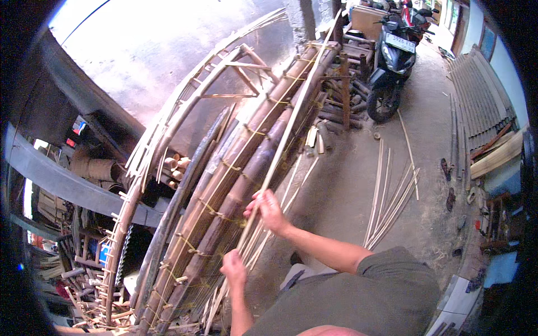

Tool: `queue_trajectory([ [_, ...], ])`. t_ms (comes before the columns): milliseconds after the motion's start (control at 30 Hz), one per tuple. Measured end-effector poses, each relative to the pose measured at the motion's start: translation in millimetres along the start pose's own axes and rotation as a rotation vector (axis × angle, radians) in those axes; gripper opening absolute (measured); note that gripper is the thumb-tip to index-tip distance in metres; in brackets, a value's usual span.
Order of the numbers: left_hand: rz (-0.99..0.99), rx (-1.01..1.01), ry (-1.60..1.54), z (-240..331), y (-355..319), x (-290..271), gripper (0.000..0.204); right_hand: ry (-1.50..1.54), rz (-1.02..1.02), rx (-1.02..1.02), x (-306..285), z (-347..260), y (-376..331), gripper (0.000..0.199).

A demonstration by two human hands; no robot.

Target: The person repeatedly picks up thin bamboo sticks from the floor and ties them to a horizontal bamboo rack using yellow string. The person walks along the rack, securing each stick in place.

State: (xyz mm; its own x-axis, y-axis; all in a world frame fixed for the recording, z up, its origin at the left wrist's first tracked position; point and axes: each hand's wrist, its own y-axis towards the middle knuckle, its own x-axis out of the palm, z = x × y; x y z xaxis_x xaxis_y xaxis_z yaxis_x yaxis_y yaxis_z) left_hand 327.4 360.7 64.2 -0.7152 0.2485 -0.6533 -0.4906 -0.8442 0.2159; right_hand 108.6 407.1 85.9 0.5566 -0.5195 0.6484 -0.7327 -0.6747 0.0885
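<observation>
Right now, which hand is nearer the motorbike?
Right. The right hand holds the long strip farther up, toward the motorbike; the left hand is lower on the strip, farther away.

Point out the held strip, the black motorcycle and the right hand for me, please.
Held strip (pixel 287 134): head view, middle stretch.
Black motorcycle (pixel 393 63): head view, front panel.
Right hand (pixel 272 213): head view, its back.

The person's short-sleeved shirt is dark olive-green.
</observation>
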Motion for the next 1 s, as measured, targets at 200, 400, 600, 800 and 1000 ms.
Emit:
queue_trajectory([
  [200, 0.076, -0.216, 0.552, -75, 65, -145, 0.051, -0.27, -0.421, 0.496, 68, 76, 3, 0.027],
  [400, 0.004, -0.267, 0.525, -218, 107, -201, 0.037, -0.533, -0.555, 0.452, 7, 61, 33, 0.028],
  [600, 0.309, -0.337, 0.874, -108, 156, -109, 0.033, -0.525, 0.014, 0.507, -178, -4, 55, 0.024],
  [800, 0.274, -0.188, 0.736, 54, 259, 85, 0.033, -0.489, 0.415, 0.511, -343, -75, 69, 0.02],
  [1000, 0.155, 0.248, 0.196, 201, 369, 255, 0.035, -0.605, 0.273, 0.431, -412, -176, 141, 0.02],
])
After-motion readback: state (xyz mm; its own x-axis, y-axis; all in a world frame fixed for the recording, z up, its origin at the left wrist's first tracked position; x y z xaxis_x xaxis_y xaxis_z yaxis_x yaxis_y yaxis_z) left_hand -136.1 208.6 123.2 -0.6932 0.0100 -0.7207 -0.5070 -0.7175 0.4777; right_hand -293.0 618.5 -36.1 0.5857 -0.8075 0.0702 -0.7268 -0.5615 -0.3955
